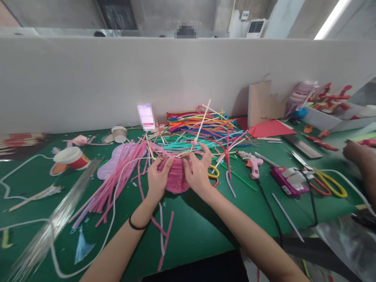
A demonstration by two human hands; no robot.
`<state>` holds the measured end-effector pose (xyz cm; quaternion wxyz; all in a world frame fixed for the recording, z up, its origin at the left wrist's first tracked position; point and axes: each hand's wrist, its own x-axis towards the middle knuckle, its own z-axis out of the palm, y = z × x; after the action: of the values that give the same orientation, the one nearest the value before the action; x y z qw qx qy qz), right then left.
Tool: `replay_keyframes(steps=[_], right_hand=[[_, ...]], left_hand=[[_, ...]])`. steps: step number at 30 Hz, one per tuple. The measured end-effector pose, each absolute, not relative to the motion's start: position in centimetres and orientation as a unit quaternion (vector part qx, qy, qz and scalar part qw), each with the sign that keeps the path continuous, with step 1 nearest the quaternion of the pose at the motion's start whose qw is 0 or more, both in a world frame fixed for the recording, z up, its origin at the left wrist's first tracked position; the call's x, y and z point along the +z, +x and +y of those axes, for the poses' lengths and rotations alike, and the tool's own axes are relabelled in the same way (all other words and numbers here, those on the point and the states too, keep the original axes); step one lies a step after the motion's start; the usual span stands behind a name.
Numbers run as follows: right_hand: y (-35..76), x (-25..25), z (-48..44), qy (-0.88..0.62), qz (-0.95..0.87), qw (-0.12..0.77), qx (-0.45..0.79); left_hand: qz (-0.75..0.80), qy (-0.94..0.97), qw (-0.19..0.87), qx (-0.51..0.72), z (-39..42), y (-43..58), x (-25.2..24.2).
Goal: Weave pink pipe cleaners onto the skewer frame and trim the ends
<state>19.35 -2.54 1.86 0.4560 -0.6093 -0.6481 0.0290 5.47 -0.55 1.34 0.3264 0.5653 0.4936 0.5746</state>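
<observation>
Between my hands, above the green table, is a pink ribbed piece (177, 178) that looks made of pipe cleaners laid side by side. My left hand (158, 176) pinches its left edge between thumb and fingers. At the upper right edge, my right hand (197, 168) grips the same piece with thumb and fingers, its index finger raised toward a pale stick (203, 119) with a pink knot near its lower end. Loose pink pipe cleaners (122, 172) lie left of my left hand. Scissors with yellow handles (214, 172) are partly hidden behind my right hand.
A pile of coloured pipe cleaners (199, 125) lies behind my hands. To the right are a pink glue gun (254, 165), a purple power strip (289, 182) and scissors (330, 184). A paper cup (73, 158) and wires (58, 219) lie left. Another person's hand (360, 156) is far right.
</observation>
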Motion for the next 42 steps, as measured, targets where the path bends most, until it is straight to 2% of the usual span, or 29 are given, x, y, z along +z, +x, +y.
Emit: replay_keyframes(steps=[5, 11, 14, 17, 23, 32, 42], right_hand=[[19.0, 2.4, -2.9, -0.598, -0.631, 0.492, 0.056], [19.4, 2.4, -2.2, -0.563, -0.673, 0.46, 0.135], [19.5, 2.3, -1.8, -0.544, -0.675, 0.464, 0.181], [19.4, 2.2, -1.8, -0.538, -0.674, 0.478, 0.165], [19.3, 2.1, -2.0, -0.539, -0.699, 0.46, 0.102], [18.5, 2.2, -1.8, -0.505, -0.697, 0.493, 0.123], [18.2, 1.7, -1.8, -0.482, -0.719, 0.491, 0.098]], left_hand=[[0.499, 0.582, 0.231, 0.599, -1.2, 5.6, 2.0], [0.481, 0.58, 0.243, 0.611, -1.5, 6.0, 2.0], [0.459, 0.564, 0.269, 0.632, -1.4, 6.0, 2.3], [0.428, 0.526, 0.319, 0.662, -1.3, 5.7, 3.4], [0.394, 0.453, 0.515, 0.611, -1.7, 4.9, 5.6], [0.354, 0.371, 0.511, 0.69, -0.5, 4.7, 2.9], [0.415, 0.354, 0.541, 0.64, 0.1, 3.9, 2.4]])
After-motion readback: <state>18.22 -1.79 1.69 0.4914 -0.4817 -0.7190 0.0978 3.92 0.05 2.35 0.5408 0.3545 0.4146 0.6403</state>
